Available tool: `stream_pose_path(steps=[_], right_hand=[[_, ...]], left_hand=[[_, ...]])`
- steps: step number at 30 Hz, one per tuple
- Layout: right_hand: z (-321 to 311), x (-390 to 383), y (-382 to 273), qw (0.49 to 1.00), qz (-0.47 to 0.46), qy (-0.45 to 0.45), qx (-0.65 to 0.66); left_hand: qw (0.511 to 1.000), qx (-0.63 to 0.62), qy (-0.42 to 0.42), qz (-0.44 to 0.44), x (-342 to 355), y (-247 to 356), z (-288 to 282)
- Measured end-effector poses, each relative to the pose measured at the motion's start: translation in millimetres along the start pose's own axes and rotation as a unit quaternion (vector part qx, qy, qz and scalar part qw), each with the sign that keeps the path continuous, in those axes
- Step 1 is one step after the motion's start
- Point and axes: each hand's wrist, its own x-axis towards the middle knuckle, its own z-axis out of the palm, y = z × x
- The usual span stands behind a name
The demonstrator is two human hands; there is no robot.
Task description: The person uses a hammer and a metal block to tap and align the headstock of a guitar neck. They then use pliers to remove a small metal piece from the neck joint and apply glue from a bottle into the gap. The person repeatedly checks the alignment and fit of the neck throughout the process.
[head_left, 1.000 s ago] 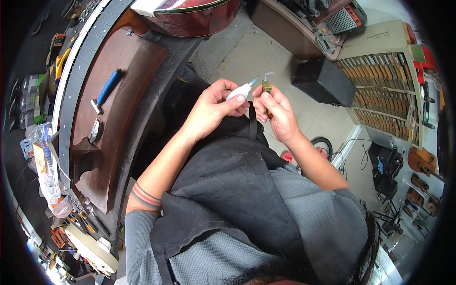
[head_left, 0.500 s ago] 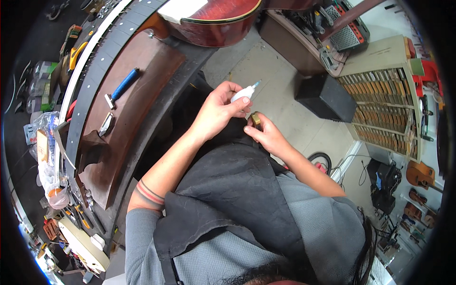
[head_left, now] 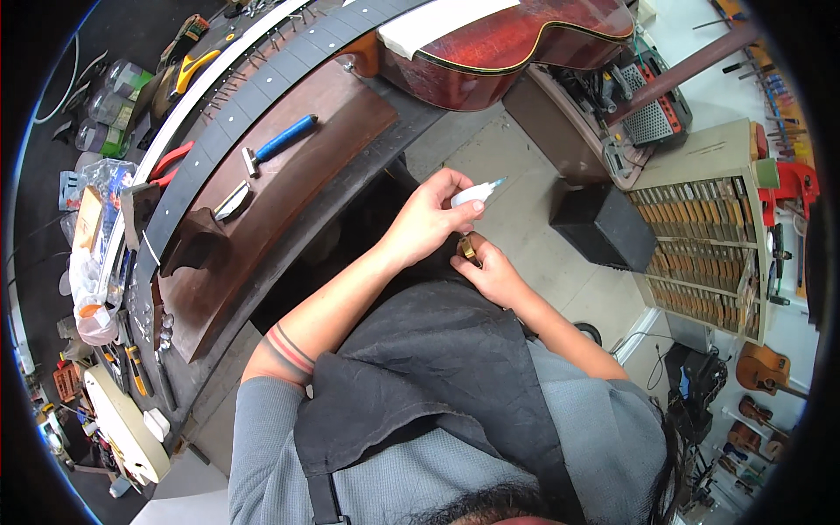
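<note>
In front of my black apron (head_left: 411, 350), my left hand (head_left: 418, 223) is closed around a small white squeeze bottle (head_left: 473, 195), its thin bluish tip pointing up and to the right. Just below it, my right hand (head_left: 497, 273) pinches a small brass-coloured piece (head_left: 468, 251) between thumb and fingers. Its exact kind is too small to make out. The two hands are close together, off the edge of the bench. On the bench to the left lies a glossy red guitar (head_left: 472, 83), with its long dark fretboard (head_left: 236, 118) curving toward the left in this view.
A blue-handled tool with a metal head (head_left: 284, 140) and a shiny metal tool (head_left: 232, 203) lie on the brown bench surface (head_left: 289, 197). Pliers with yellow handles (head_left: 194, 70) and plastic bottles sit beyond the fretboard. At right stand a black box (head_left: 599, 223) and a rack of small tools (head_left: 700, 227).
The view has shifted, so the bench and guitar appear farther right. Both hands sit slightly lower and to the right in the picture, still holding the bottle and the brass-coloured piece.
</note>
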Motion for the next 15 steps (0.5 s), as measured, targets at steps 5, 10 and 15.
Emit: stream_pose_path(steps=[5,10,15], right_hand=[[2.2,3.1,2.8,1.0,-0.007,-0.007,-0.021],[4.2,4.8,4.9,0.999,-0.006,-0.01,-0.036],[6.8,6.2,3.7,0.999,-0.007,-0.003,-0.044]], left_hand=[[1.0,-0.002,0.002,0.004,-5.0,2.4,-1.4],[1.0,-0.005,0.003,0.011,-7.7,3.2,-3.9],[1.0,-0.014,0.003,0.014,-8.2,2.2,-6.4]])
